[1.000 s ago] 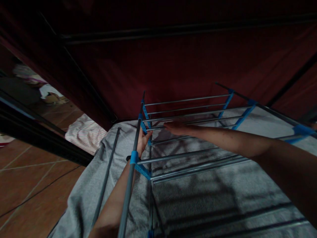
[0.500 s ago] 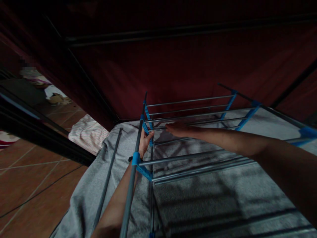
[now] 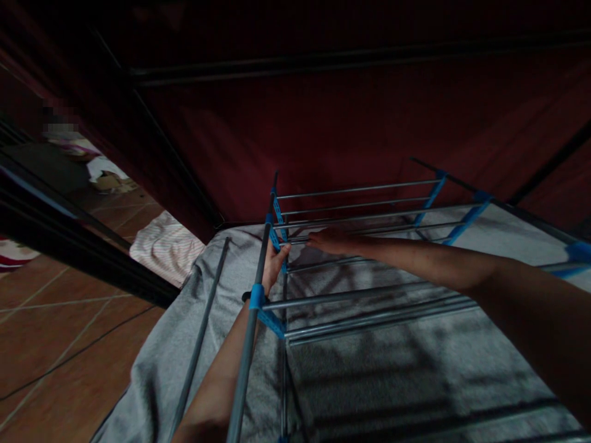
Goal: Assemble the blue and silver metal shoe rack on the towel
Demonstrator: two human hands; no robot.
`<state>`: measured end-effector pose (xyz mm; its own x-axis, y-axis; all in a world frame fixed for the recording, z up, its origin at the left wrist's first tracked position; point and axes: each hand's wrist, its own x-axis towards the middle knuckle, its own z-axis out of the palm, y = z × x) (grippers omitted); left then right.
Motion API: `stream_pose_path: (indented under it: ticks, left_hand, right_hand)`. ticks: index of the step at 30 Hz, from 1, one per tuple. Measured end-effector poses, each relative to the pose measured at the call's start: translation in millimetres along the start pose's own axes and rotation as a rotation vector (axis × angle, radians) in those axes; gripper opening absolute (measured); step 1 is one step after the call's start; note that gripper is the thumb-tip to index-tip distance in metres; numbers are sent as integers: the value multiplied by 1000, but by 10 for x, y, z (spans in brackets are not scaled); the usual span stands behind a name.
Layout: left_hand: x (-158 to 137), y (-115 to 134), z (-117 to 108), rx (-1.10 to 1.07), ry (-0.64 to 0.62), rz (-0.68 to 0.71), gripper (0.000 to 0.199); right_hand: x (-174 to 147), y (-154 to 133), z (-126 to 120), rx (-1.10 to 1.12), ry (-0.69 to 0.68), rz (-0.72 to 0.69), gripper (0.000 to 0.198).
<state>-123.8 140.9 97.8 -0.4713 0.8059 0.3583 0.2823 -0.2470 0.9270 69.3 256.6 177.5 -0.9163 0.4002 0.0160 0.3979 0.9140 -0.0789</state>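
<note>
The left hand (image 3: 274, 263) curls its fingers around the grey metal upright pole (image 3: 252, 326) of a metal rack with blue plastic connectors (image 3: 369, 258), just beside one of those connectors. The right hand (image 3: 329, 241) lies flat, palm down and fingers extended, on a thin silver crossbar (image 3: 369, 232) of the same rack. The rack lies on a grey cloth sheet (image 3: 369, 369). Behind it hangs a dark red fabric wall (image 3: 323, 135); terracotta floor tiles (image 3: 55, 344) lie to the left.
</note>
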Motion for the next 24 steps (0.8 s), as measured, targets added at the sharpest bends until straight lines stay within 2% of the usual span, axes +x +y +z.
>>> stream_pose_path:
  ticks: [12,21,24]
  left_hand:
    - [7,6,16,-53,-19,23,41]
    - [6,107,7,-7,-16,14,30]
    - [17,91,-13,91,-42,3,30]
  right_hand:
    - [9,-9,-132,216,-72,-17,37]
    - [-15,-58,-62,7,-22,-32,38]
    - [-38,-75,-66,-13,-14,-5,39]
